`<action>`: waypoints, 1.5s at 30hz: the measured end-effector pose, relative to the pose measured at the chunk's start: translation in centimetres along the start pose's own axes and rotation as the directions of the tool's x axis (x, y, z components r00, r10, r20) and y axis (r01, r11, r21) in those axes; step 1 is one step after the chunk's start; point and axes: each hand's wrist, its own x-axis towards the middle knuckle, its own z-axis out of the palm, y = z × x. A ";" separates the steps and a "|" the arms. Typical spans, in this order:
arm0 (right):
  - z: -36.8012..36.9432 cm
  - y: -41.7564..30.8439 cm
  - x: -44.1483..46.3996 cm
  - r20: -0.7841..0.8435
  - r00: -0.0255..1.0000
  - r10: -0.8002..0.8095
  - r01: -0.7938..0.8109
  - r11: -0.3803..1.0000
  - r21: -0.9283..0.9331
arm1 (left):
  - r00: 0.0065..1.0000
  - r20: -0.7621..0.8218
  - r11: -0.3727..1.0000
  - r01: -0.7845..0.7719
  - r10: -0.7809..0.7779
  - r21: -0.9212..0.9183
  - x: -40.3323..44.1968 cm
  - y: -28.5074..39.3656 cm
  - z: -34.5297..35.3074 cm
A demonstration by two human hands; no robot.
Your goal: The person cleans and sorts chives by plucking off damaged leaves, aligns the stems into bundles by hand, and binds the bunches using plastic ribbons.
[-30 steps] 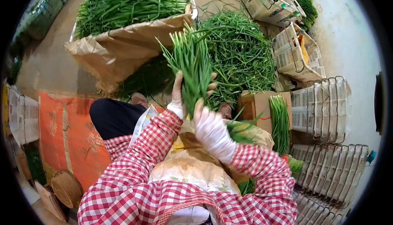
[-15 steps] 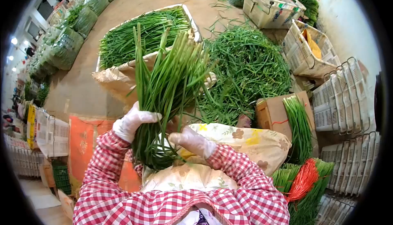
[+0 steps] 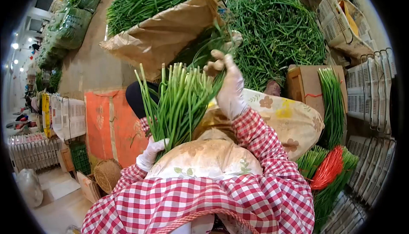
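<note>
A loose bunch of green stems [image 3: 179, 102] stands over my lap, pale cut ends up. My left hand [image 3: 152, 152], in a white glove, is closed around its lower part. My right hand [image 3: 228, 82], gloved with bare-looking fingertips, is raised at the bunch's right side, its fingers curled on some thin green leaves [image 3: 213, 42]. Beyond my hands, a crate lined with brown paper [image 3: 166, 29] holds many laid stems [image 3: 153, 4]. A large heap of tangled leaves [image 3: 277, 29] lies on the floor to its right.
At the right, a tied bunch [image 3: 332, 106] lies on a cardboard box [image 3: 298, 82]. Red ties [image 3: 328, 170] rest on more stems below. White crates [image 3: 368, 91] line the right side. An orange mat [image 3: 102, 127] and a woven basket [image 3: 108, 175] are at the left.
The bunch has dropped and straightened, with my left hand now lower on it. My right hand has moved up and right from the bunch's base, with leaves at its fingers. The view has shifted.
</note>
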 end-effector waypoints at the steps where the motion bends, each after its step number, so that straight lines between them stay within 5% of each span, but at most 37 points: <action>1: 0.1 -0.6 0.4 -0.007 1.000 0.001 0.000 0.997 0.077 | 1.000 -0.002 1.000 0.014 -0.014 -0.022 -0.3 -0.6 -0.1; 4: -1.3 -2.4 1.7 0.184 0.976 0.117 -0.141 0.982 0.126 | 0.999 -0.009 0.997 0.040 -0.040 -0.059 -0.5 -0.9 -0.3; 5: -1.1 -3.0 2.4 0.010 0.997 0.083 -0.083 0.996 0.037 | 0.999 -0.011 0.997 0.048 -0.049 -0.064 -0.5 -1.0 -0.3; 6: -2.0 -4.2 4.1 0.004 0.995 0.103 -0.102 0.980 0.171 | 0.999 -0.014 0.996 0.051 -0.052 -0.072 -0.6 -1.0 -0.3; 10: -6.1 -10.8 9.9 -0.203 0.970 -0.134 0.163 0.978 0.132 | 0.998 -0.016 0.995 0.065 -0.066 -0.081 -0.5 -0.7 -0.1; 12: -6.4 -14.7 10.0 -0.228 0.918 -0.324 0.325 0.945 -0.037 | 0.997 -0.022 0.995 0.068 -0.070 -0.079 -0.4 -0.5 0.0; 14: -4.4 -16.1 6.7 0.058 0.921 -0.385 0.383 0.870 -0.310 | 0.996 -0.034 0.994 0.077 -0.080 -0.080 -0.3 0.0 0.1; 16: -1.8 -14.3 1.9 0.452 0.868 -0.205 0.491 0.487 -0.722 | 0.993 -0.050 0.991 0.105 -0.109 -0.084 -0.3 0.5 0.5; 18: -1.1 -9.6 -1.0 0.579 0.804 -0.135 0.589 0.317 -0.743 | 0.993 -0.056 0.993 0.104 -0.106 -0.048 -0.2 1.6 1.3; 20: -0.7 -8.5 -2.7 0.547 0.831 -0.104 0.554 0.246 -0.795 | 0.999 -0.040 0.999 0.032 -0.030 0.044 0.0 2.7 2.2; 21: -0.7 -8.6 -1.9 0.583 0.802 -0.132 0.588 0.351 -0.729 | 0.998 -0.050 0.996 0.043 -0.040 0.077 -0.1 2.8 2.3; 22: -0.4 -8.6 -2.0 0.449 0.865 -0.222 0.499 0.461 -0.734 | 0.997 -0.055 0.992 0.056 -0.050 0.112 -0.2 2.9 2.3; 24: 0.6 -10.1 -2.3 0.468 0.870 -0.154 0.493 0.282 -0.823 | 0.995 -0.038 0.988 0.099 -0.095 0.115 -0.2 3.3 2.8; 26: 0.3 -8.7 -2.0 0.700 0.714 -0.032 0.698 0.105 -0.708 | 0.997 -0.045 0.993 0.061 -0.057 0.105 0.1 3.5 3.7; 27: 0.3 -7.3 -1.6 0.827 0.558 -0.061 0.814 -0.155 -0.560 | 0.997 -0.016 0.984 0.073 -0.072 0.162 0.2 3.4 3.4; 28: 2.2 -8.0 -2.3 0.539 0.782 0.313 0.622 -0.331 -0.710 | 0.997 -0.007 0.984 0.076 -0.075 0.162 0.3 2.8 2.9; 30: 2.8 -7.0 -1.9 0.429 0.760 0.489 0.642 -0.455 -0.618 | 1.000 0.024 0.929 -0.020 0.012 0.369 0.5 2.0 2.3; 32: 1.5 -5.8 -1.8 0.464 0.727 0.506 0.679 -0.426 -0.599 | 0.998 0.045 0.878 -0.065 0.049 0.475 0.6 2.0 2.5; 34: 0.6 -5.2 -1.6 0.498 0.696 0.516 0.710 -0.398 -0.581 | 0.999 0.039 0.923 -0.040 0.027 0.382 0.7 2.8 3.5; 36: -0.1 -5.7 -1.3 0.423 0.780 0.461 0.430 0.097 -0.898 | 0.997 0.062 0.935 0.021 -0.046 0.354 0.8 2.7 2.8; 37: -0.3 -6.5 -1.2 0.360 0.801 0.478 0.184 0.375 -0.909 | 0.990 0.079 0.941 0.083 -0.114 0.327 0.9 2.6 2.6; 38: -0.6 -7.9 -0.8 0.267 0.735 0.624 -0.238 0.605 -0.760 | 0.991 0.077 0.943 0.082 -0.113 0.322 0.9 2.8 2.6; 39: -1.3 -9.1 -0.4 0.299 0.757 0.582 -0.248 0.678 -0.692 | 0.988 0.071 0.940 0.108 -0.138 0.323 0.8 3.2 2.7; 40: -1.0 -10.3 -0.6 0.411 0.831 0.375 -0.123 0.844 -0.521 | 0.985 0.066 0.936 0.133 -0.162 0.325 0.9 3.5 2.8; 41: -0.1 -11.4 -1.1 0.144 0.989 0.013 0.049 0.907 -0.418 | 0.985 0.066 0.937 0.132 -0.162 0.324 0.9 3.6 2.9; 42: 3.2 -12.0 -1.2 -0.317 0.894 -0.317 0.183 0.903 -0.389 | 0.987 0.065 0.928 0.114 -0.146 0.356 1.0 3.6 3.1; 43: 0.7 -13.9 0.3 0.126 0.976 -0.175 0.207 0.926 -0.317 | 0.989 0.066 0.916 0.096 -0.131 0.389 1.1 3.7 3.2; 44: -2.0 -15.8 1.3 0.553 0.833 -0.035 0.200 0.950 -0.242 | 0.989 0.073 0.915 0.091 -0.129 0.394 1.4 3.7 3.6; 45: -1.1 -14.8 0.6 0.483 0.868 -0.113 0.336 0.850 -0.405 | 0.996 0.069 0.935 0.024 -0.052 0.354 1.5 3.5 4.2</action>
